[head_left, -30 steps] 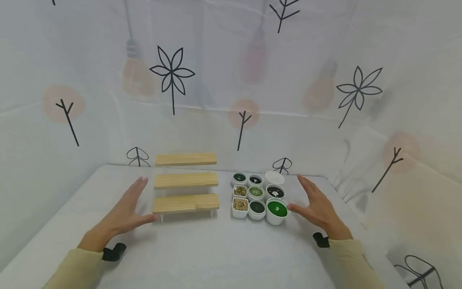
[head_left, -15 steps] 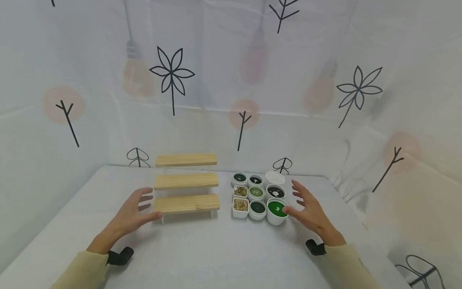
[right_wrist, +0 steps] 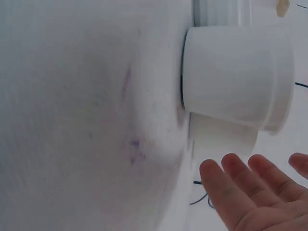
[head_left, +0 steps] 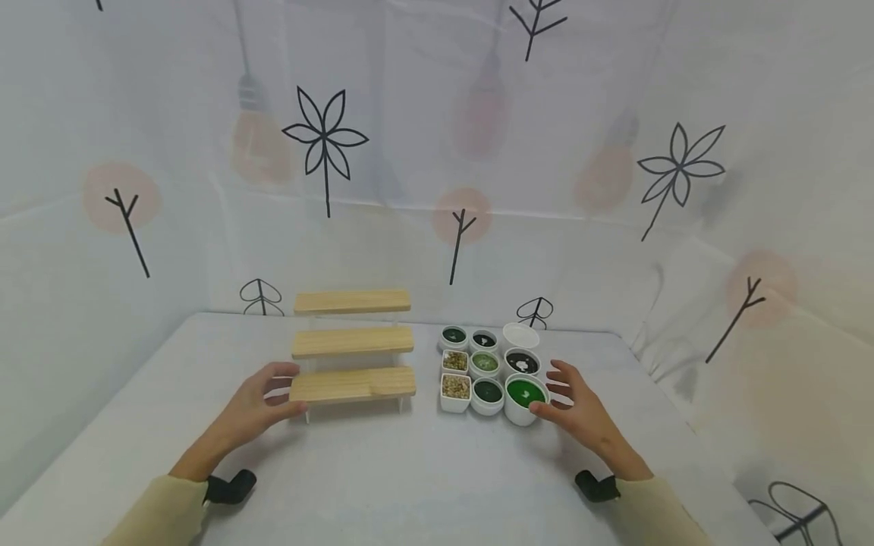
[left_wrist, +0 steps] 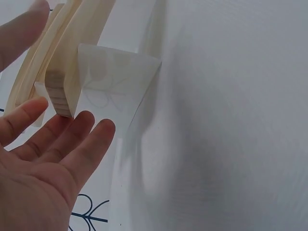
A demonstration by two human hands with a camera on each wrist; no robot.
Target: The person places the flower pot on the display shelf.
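A three-tier stand with light wooden boards (head_left: 351,384) and pale translucent legs stands left of centre. My left hand (head_left: 256,406) is at the left end of its lowest board, thumb and fingers spread; in the left wrist view the fingertips (left_wrist: 106,129) lie right at the board's end (left_wrist: 60,91). On the right, a large white cup with green contents (head_left: 524,394) fronts a cluster of small containers. My right hand (head_left: 580,413) is beside this cup, thumb overlapping its side in the head view. The right wrist view shows relaxed fingers (right_wrist: 231,192) below the white cup (right_wrist: 236,74), holding nothing.
Beside the green cup stand square tubs of grainy bits (head_left: 454,388), round bowls of dark green (head_left: 487,393) and light green (head_left: 485,362), a cup with black contents (head_left: 522,364) and a white-topped container (head_left: 520,335). A patterned cloth (head_left: 410,250) hangs behind the white table (head_left: 410,485).
Both hands have moved inward, the left toward the stand's lowest board and the right lower beside the green cup. Their fingers have bent more. The stand and containers have stayed in place.
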